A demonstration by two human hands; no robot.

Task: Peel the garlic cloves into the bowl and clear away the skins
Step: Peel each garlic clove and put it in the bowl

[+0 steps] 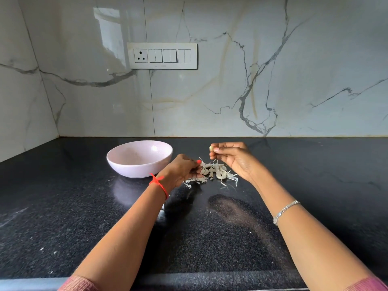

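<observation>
Seemingly early — right hand [227,157] pinches a clove [211,148] above the skins [217,172] at centre frame; left hand [182,169] curls into them, hold unclear. Bowl [126,164], just left, shows no cloves — skins uncleared.

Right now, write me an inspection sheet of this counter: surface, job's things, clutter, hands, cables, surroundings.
Surface: black speckled counter, glossy.
Job's things: pink bowl left of the pile of garlic and skins, its bottom hidden; one clove held above the pile.
Clutter: loose skins scattered at the pile's near edge.
Hands: left hand has fingers curled at the pile's left edge, grip unclear; right hand pinches the clove.
Cables: nothing seen.
Surroundings: marble wall with a switch panel.
</observation>
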